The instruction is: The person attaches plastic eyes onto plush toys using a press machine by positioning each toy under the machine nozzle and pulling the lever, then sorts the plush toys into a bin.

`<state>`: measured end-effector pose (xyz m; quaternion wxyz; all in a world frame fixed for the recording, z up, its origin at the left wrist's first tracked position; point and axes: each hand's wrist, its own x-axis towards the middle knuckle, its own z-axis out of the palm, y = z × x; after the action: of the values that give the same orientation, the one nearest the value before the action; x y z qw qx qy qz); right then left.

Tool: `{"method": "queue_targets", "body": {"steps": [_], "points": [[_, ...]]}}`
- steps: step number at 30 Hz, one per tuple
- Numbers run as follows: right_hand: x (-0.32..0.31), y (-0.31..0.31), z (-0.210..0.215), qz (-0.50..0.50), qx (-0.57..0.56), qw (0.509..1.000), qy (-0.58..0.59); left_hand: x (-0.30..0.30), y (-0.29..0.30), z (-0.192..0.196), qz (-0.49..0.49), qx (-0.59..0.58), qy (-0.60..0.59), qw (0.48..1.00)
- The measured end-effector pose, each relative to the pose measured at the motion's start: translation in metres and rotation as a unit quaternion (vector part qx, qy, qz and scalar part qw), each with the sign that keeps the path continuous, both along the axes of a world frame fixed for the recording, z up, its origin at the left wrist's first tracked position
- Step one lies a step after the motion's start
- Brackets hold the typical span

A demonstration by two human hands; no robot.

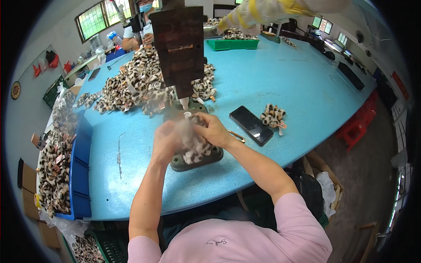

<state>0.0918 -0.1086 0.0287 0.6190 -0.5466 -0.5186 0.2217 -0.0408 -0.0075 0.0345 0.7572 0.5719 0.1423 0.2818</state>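
Between my two hands, a small leopard-spotted plush piece (193,149) is held over the dark metal base (197,163) of a bench press. My left hand (166,138) is closed on its left side, slightly blurred. On the other side my right hand (215,130) grips the same piece with bent fingers. A small white round part (187,114) shows at the top of the plush, just below the press's pale tip (184,103). The dark press column (180,48) rises beyond my hands. Fingertips are partly hidden by the fur.
A large heap of spotted plush pieces (136,81) lies beyond. A blue bin (81,171) full of them stands left. Right are a black phone (251,125), a single plush (272,116) and a brass-coloured metal loop (237,136). A co-worker (138,37) and green tray (232,44) are farther off.
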Motion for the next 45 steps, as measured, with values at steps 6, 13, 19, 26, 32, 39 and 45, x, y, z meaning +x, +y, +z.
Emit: {"method": "queue_targets", "body": {"steps": [6,13,19,26,32,39,45], "points": [[0.007,0.030,0.006,-0.269,0.074,0.937,-0.210,0.042,0.048,-0.015,0.144,0.133,0.081,0.977],[0.041,0.059,-0.019,-0.057,-0.099,0.984,0.141,0.035,0.050,-0.014,-0.042,-0.080,0.128,0.988],[0.059,0.031,-0.025,-0.069,-0.083,0.994,0.035,0.037,0.046,-0.014,-0.018,0.034,0.096,0.995],[0.049,0.044,-0.021,-0.141,-0.129,0.980,-0.056,0.040,0.056,-0.028,-0.002,0.074,0.199,0.977],[0.044,0.037,-0.016,-0.006,-0.033,0.994,0.107,0.046,0.058,-0.033,0.005,0.100,0.240,0.966],[0.032,0.031,-0.005,0.004,-0.047,0.985,0.166,0.043,0.053,-0.032,0.011,0.112,0.228,0.967],[0.033,0.042,-0.006,-0.039,-0.053,0.997,0.035,0.043,0.056,-0.036,0.014,0.106,0.229,0.968]]}}
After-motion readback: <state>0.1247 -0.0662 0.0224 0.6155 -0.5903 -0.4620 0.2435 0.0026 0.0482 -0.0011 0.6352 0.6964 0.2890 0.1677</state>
